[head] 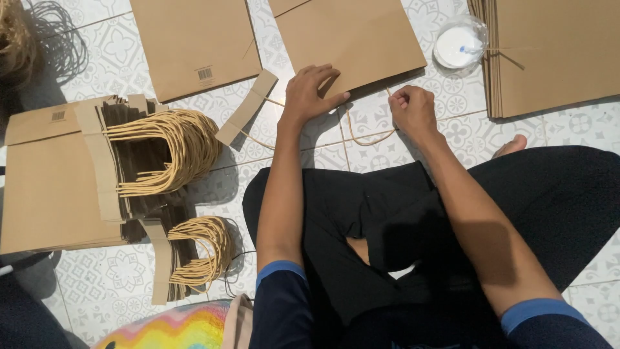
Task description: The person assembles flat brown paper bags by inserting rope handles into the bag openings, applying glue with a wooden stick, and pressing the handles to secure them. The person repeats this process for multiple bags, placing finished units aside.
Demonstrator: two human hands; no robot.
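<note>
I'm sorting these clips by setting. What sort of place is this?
Probably a home floor used for making paper bags by hand: patterned floor tiles, a stack of finished kraft bags with cord handles, and flat bag blanks laid out before the seated person.

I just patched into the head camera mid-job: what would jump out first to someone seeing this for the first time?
First, the two bare hands at centre top: the left hand presses on a flat brown paper bag lying on the patterned tile floor, while the right hand pinches a tan twisted cord loop beside it. At the left, a stack of brown paper bags with bundled tan cord handles fans out.
</note>
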